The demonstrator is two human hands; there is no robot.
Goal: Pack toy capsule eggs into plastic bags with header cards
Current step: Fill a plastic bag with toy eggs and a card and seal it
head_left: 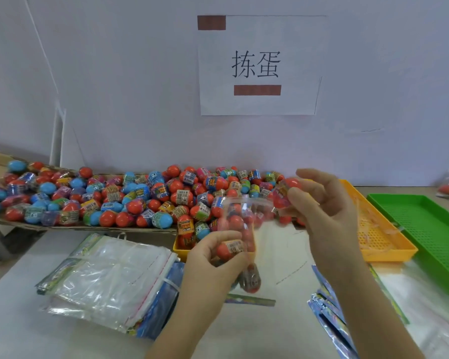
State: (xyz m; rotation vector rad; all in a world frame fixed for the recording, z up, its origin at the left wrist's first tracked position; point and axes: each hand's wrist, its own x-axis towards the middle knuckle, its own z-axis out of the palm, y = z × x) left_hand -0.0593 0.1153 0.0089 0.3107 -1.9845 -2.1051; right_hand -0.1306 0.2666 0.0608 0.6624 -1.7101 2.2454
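Left hand [208, 263] tight around clear bag [241, 212] and egg [230, 248], right hand [327, 211] seemingly pinched on another egg [287, 193]

White paper sign [259, 66] on wall [127, 86], green perforated tray [425, 224] beside orange tray [389, 253]

Pale bluish-white wall [114, 73] fills the upper half. Paper sign [261, 64] flat on it: two black characters, one brown bar top-left, one below them. White upright strip [58, 136] against the wall at left, possibly a board edge. White table [8, 325] below. Light even, shadows soft.
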